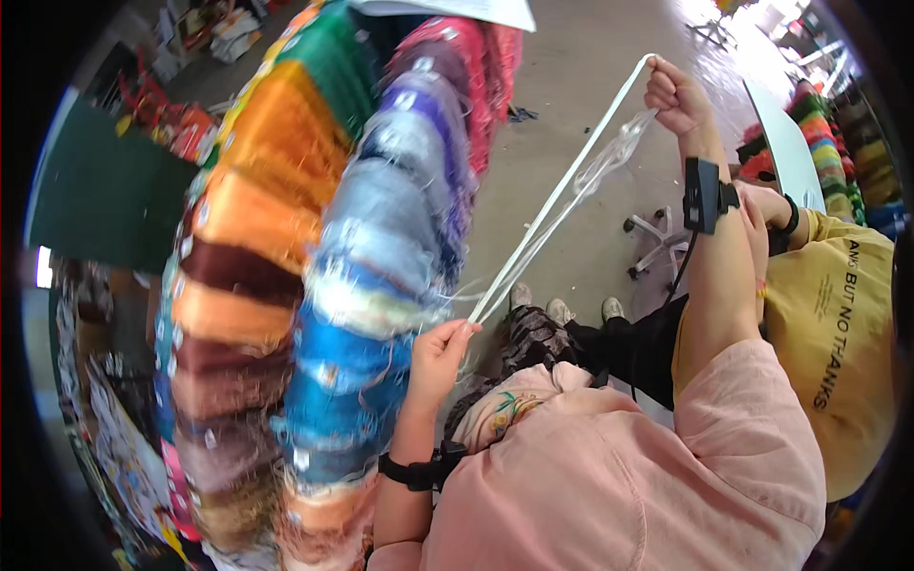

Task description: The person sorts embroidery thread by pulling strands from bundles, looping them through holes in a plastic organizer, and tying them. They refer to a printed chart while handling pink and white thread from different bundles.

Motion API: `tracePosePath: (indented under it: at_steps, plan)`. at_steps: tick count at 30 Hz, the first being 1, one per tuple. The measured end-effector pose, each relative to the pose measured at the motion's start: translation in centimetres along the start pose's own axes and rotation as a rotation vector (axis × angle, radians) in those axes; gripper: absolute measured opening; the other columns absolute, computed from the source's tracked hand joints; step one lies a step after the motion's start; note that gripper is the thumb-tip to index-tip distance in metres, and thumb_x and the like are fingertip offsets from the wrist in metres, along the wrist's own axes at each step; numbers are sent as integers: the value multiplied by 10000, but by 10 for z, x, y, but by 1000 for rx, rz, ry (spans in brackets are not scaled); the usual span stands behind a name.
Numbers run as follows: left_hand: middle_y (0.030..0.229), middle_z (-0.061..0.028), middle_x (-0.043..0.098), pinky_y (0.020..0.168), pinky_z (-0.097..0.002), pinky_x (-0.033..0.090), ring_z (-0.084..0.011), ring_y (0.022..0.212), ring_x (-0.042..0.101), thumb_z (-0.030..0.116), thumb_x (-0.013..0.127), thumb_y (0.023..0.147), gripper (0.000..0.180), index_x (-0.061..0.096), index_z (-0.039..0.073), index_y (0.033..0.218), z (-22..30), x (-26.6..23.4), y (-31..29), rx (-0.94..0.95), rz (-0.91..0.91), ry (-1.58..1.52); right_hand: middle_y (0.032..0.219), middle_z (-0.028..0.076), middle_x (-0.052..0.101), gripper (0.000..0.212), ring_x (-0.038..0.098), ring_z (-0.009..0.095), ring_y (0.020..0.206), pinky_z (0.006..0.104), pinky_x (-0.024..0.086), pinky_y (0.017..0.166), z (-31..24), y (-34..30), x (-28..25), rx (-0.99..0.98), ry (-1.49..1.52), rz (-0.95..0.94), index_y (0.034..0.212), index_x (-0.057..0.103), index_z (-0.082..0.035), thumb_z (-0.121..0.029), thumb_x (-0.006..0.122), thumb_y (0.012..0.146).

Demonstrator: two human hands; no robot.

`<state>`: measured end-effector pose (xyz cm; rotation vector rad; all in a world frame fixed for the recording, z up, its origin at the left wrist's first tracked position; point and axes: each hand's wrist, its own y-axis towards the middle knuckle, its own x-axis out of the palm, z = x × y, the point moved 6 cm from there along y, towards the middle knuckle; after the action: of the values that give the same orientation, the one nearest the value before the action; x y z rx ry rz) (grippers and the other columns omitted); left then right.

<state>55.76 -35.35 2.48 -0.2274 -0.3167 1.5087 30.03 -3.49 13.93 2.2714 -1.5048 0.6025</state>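
A white skein of thread [577,162] stretches diagonally between my two hands. My left hand [438,360] is closed on its lower end, thumb and fingers pinched together beside the hanging yarns. Up at the far right, my right hand [678,97] is raised and curled around the upper end. One strand bundle runs taut and straight from hand to hand. Looser, slightly tangled strands [614,157] sag beside it. Close to my left hand, a row of blue and white yarn hanks [357,338] hangs with frayed ends.
Long rows of coloured hanks, including orange ones [249,214], fill the left side. A white sheet [457,9] lies at their far end. A person in a yellow shirt [828,333] stands close on my right. Beyond are a wheeled chair base [657,243] and a pale board [785,143].
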Motion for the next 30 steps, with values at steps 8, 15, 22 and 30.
tracePosePath:
  at_steps: [8, 15, 22, 30]
  plan:
    - [774, -80, 527, 677, -247, 362, -145, 752, 478, 91, 508, 742, 185, 557, -21, 880, -35, 61, 156, 183, 122, 801, 426, -68, 274, 138, 226, 41, 362, 187, 181, 358, -77, 13, -142, 3, -505, 622, 772, 546, -25, -130, 457, 783]
    - [891, -91, 542, 632, -246, 440, -140, 705, 546, 83, 515, 751, 158, 554, 1, 880, 17, 198, 263, 128, -378, 489, 419, -43, 360, 166, 248, 30, 335, 182, 154, 330, -78, 28, -159, 263, -525, 398, 730, 561, -1, -156, 514, 767]
    - [1005, -82, 496, 574, -195, 423, -91, 686, 535, 37, 505, 766, 221, 502, -20, 980, 145, 352, 339, 501, -465, 80, 575, 55, 559, 186, 498, 84, 448, 177, 374, 408, -103, 67, -157, 181, -330, 245, 759, 553, 8, -154, 468, 795]
    - [728, -60, 575, 487, -190, 416, -75, 544, 520, 113, 446, 815, 180, 542, -1, 915, 153, 413, 465, 219, -684, -169, 505, -11, 452, 186, 321, 38, 395, 183, 230, 379, -170, 134, -255, 90, -529, 391, 751, 562, -3, -170, 487, 784]
